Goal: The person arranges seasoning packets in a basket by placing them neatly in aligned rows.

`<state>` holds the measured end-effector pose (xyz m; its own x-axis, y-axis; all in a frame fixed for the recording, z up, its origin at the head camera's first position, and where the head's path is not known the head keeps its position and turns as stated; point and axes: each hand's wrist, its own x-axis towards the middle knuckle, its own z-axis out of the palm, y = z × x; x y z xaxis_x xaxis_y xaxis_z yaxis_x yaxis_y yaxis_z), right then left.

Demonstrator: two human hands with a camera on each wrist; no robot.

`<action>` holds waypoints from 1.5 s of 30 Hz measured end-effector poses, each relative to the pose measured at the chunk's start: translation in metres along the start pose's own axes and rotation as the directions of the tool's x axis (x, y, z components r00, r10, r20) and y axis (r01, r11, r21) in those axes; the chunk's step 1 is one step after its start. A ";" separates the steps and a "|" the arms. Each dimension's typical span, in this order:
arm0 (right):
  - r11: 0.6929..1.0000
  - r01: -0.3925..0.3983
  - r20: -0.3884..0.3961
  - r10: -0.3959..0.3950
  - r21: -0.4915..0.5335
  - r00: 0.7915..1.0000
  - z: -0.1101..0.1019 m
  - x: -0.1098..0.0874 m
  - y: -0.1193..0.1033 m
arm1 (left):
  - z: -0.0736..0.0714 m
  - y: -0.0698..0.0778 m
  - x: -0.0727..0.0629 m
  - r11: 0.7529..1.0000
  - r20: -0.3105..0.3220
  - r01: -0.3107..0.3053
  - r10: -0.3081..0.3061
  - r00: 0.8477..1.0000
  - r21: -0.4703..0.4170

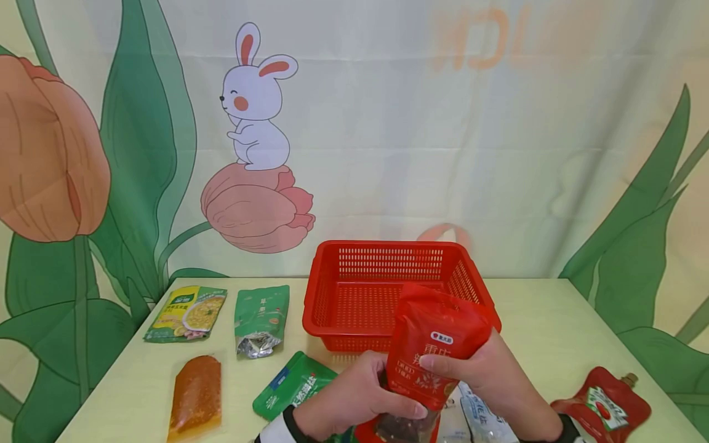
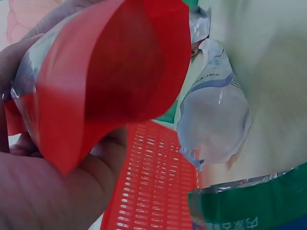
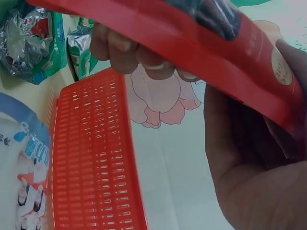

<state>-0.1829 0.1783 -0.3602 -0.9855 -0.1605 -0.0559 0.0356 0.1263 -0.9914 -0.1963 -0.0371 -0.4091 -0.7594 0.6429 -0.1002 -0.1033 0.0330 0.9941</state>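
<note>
Both hands grip one red bag of dried chili (image 1: 429,351) in front of the red basket. My left hand (image 1: 365,391) holds its lower left side, the thumb lying across the front near the see-through window. On the right edge, my right hand (image 1: 484,369) pinches higher up with its thumb over the printed front. The bag stands upright and overlaps the near rim of the red plastic basket (image 1: 354,338) in the head view. In the left wrist view the bag's red bottom end (image 2: 115,67) faces the camera. Fingers (image 3: 124,52) of a hand show under the bag in the right wrist view.
Left on the table lie a yellow-green food pouch (image 1: 191,314), a green pouch (image 1: 261,317), a brown sauce pack (image 1: 195,394) and another green pouch (image 1: 296,381). A white-blue bag (image 1: 479,415) lies behind the right forearm. A red spouted ketchup pouch (image 1: 606,403) lies at the right.
</note>
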 end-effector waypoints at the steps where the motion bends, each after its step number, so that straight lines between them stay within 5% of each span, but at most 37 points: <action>1: 1.000 0.006 0.000 -0.006 -0.003 1.000 0.000 0.000 -0.001 | 0.000 0.001 0.000 1.000 0.008 -0.003 0.003 1.000 0.006; 7: 0.999 0.045 0.006 -0.045 0.029 0.999 -0.003 -0.002 -0.006 | -0.002 0.009 -0.001 0.996 0.094 -0.076 0.071 0.993 0.053; 12: 0.998 0.049 -0.005 -0.049 0.043 0.999 -0.002 0.003 -0.009 | -0.009 0.015 0.001 0.967 0.181 -0.202 0.174 0.968 0.154; 16: 0.995 0.054 -0.004 -0.054 0.081 0.999 0.000 0.007 -0.011 | -0.020 0.018 0.001 0.951 0.187 -0.233 0.196 0.963 0.202; 24: 0.987 0.104 -0.042 -0.099 0.123 0.994 -0.005 0.017 -0.014 | -0.044 0.023 0.005 0.951 0.101 -0.235 0.219 0.970 0.198; 33: 0.966 0.208 -0.070 -0.199 0.156 0.977 -0.020 0.028 -0.020 | -0.071 0.022 0.009 0.898 -0.098 -0.261 0.313 0.945 0.353; 37: 0.964 0.222 -0.098 -0.209 0.146 0.973 -0.021 0.030 -0.024 | -0.076 0.019 0.012 0.801 -0.236 -0.147 0.339 0.911 0.581; 41: 0.966 0.228 -0.134 -0.212 0.119 0.968 -0.022 0.033 -0.028 | -0.079 0.015 0.020 0.622 -0.326 0.043 0.349 0.879 0.782; 45: 0.968 0.232 -0.149 -0.218 0.090 0.965 -0.023 0.037 -0.032 | -0.082 0.010 0.028 0.473 -0.314 0.123 0.351 0.882 0.873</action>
<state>-0.2240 0.1905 -0.3282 -0.9831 -0.0362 0.1795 -0.1795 -0.0034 -0.9837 -0.2715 -0.0812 -0.4053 -0.9079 0.3385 0.2472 0.4186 0.7622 0.4938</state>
